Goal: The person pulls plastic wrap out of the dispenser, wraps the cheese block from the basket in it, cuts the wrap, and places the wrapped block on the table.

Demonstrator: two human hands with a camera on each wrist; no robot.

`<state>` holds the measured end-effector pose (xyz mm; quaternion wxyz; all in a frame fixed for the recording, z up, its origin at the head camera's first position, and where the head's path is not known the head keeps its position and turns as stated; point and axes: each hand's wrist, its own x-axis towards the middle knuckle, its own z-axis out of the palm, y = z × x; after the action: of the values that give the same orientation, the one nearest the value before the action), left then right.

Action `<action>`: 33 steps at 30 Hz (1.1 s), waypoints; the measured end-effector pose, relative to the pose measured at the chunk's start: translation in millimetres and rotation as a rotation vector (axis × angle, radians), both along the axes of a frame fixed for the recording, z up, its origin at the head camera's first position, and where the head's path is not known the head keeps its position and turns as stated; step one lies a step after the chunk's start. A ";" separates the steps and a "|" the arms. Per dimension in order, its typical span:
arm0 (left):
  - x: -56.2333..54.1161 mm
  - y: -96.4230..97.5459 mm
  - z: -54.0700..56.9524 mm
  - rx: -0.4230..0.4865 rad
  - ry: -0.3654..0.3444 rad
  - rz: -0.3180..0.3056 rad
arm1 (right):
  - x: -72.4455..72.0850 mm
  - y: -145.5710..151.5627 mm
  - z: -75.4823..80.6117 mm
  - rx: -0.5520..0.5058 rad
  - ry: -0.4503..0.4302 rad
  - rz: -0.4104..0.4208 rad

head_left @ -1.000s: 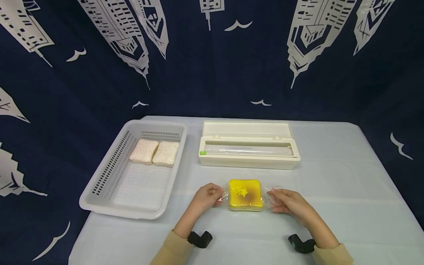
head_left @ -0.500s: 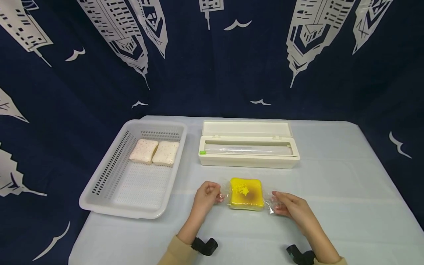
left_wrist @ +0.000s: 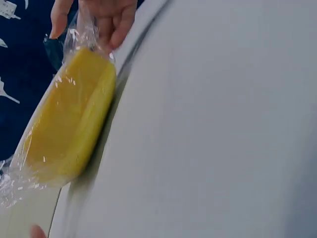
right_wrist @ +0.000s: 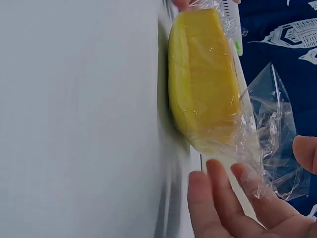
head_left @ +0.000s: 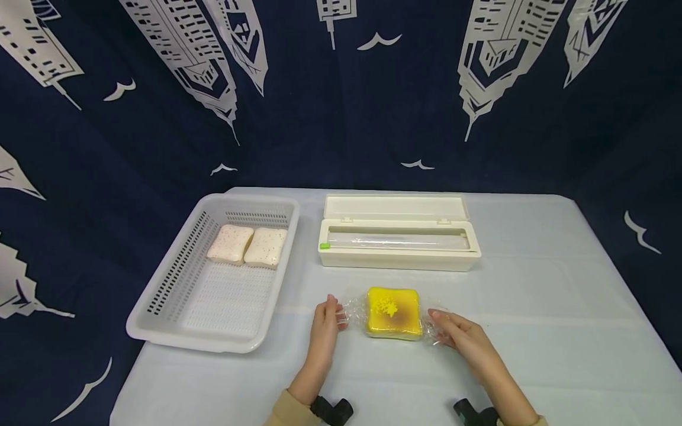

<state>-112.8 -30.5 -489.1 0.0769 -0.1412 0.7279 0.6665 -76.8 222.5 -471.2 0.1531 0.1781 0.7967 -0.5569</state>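
Note:
A yellow toast-shaped slice [head_left: 394, 313] with a browned patch and a star-like mark lies on the table, wrapped in clear plastic wrap [head_left: 354, 310]. On its left, my left hand [head_left: 323, 331] is beside the loose wrap end, thumb raised and fingers apart from it or lightly touching. The left wrist view catches only one of its fingertips [left_wrist: 37, 231]. At the other side, my right hand [head_left: 469, 343] has its thumb and fingers spread around the right wrap end [right_wrist: 272, 144]. No pinch shows there in the right wrist view.
A white perforated basket [head_left: 213, 349] stands at the left, holding two pale speckled bread-like slices [head_left: 247, 245]. Behind the wrapped slice sits a cream wrap dispenser [head_left: 399, 260] with its lid raised and a clear roll inside. A navy patterned cloth [head_left: 341, 118] hangs behind the table.
My left hand has loosened from the wrap end and drawn slightly left. My right fingers have spread around their end. The wrapped slice has shifted only slightly.

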 end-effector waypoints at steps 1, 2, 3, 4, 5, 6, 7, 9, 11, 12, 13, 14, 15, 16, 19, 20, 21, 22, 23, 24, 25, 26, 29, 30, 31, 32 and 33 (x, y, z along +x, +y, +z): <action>1.5 0.9 -0.6 0.003 -0.008 -0.026 | -0.1 -0.5 0.2 0.000 0.000 0.004; 3.3 2.2 -0.6 0.016 -0.017 -0.055 | -0.1 -1.0 0.6 -0.016 0.002 0.007; 5.4 3.9 0.0 0.030 -0.016 -0.086 | -0.1 -1.4 0.9 -0.034 0.002 0.012; 7.7 6.0 0.8 0.048 -0.015 -0.115 | 0.1 -2.0 1.2 -0.058 0.002 0.016; 10.0 8.3 2.2 0.064 -0.013 -0.143 | 0.5 -2.6 1.7 -0.089 0.006 0.017; 12.3 11.1 3.7 0.080 -0.014 -0.165 | 0.9 -3.4 2.3 -0.115 0.007 0.014; 14.4 14.0 5.7 0.092 -0.011 -0.178 | 1.2 -4.3 2.9 -0.144 0.009 0.009; 18.1 20.2 9.8 0.119 0.006 -0.188 | 2.0 -6.0 3.8 -0.187 0.018 0.007; 21.4 26.1 12.8 0.124 0.022 -0.199 | 2.1 -8.2 4.8 -0.217 0.030 -0.003; 23.0 28.9 13.7 0.116 0.033 -0.207 | 2.0 -9.1 5.1 -0.224 0.034 -0.008; 24.5 31.6 14.2 0.102 0.048 -0.215 | 1.9 -9.7 5.2 -0.234 0.038 -0.012; 26.1 33.9 14.5 0.090 0.064 -0.223 | 1.8 -10.1 5.0 -0.238 0.040 -0.015; 27.4 35.9 14.2 0.072 0.081 -0.234 | 1.5 -10.5 4.8 -0.242 0.043 -0.020; 28.7 37.7 14.0 0.045 0.100 -0.246 | 1.3 -10.9 4.7 -0.242 0.044 -0.027; 32.5 42.3 12.7 -0.091 0.177 -0.313 | 1.0 -11.4 3.1 -0.239 0.052 -0.034; 34.2 43.7 12.2 -0.154 0.207 -0.344 | 1.2 -11.4 2.8 -0.236 0.055 -0.036; 35.7 45.3 11.0 -0.229 0.241 -0.377 | 1.4 -11.5 2.5 -0.234 0.059 -0.039; 37.5 47.0 9.7 -0.307 0.279 -0.408 | 1.5 -11.6 2.3 -0.233 0.062 -0.042; 39.4 49.0 8.7 -0.389 0.321 -0.440 | 1.5 -11.6 2.0 -0.235 0.064 -0.042; 41.1 51.3 7.2 -0.468 0.355 -0.465 | 1.6 -11.7 2.0 -0.238 0.066 -0.040; 42.7 54.0 5.3 -0.548 0.392 -0.484 | 1.7 -11.6 1.9 -0.239 0.068 -0.040; 43.9 56.8 3.5 -0.626 0.428 -0.501 | 1.9 -11.7 2.3 -0.242 0.069 -0.041; 46.4 65.2 1.0 -0.814 0.488 -0.537 | 2.4 -11.7 2.9 -0.252 0.073 -0.029; 46.8 67.8 0.3 -0.853 0.493 -0.552 | 2.7 -11.7 3.2 -0.250 0.078 -0.024; 47.1 70.1 0.6 -0.884 0.497 -0.566 | 2.9 -11.7 3.5 -0.248 0.082 -0.020; 47.6 72.2 1.2 -0.912 0.498 -0.583 | 3.2 -11.6 3.8 -0.249 0.083 -0.017; 48.1 74.0 1.8 -0.931 0.496 -0.598 | 3.4 -11.6 4.1 -0.249 0.084 -0.014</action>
<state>-64.7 43.5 -487.3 0.0188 0.2104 0.9474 0.2404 -73.4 210.9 -467.2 0.1367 0.1396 0.7259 -0.6595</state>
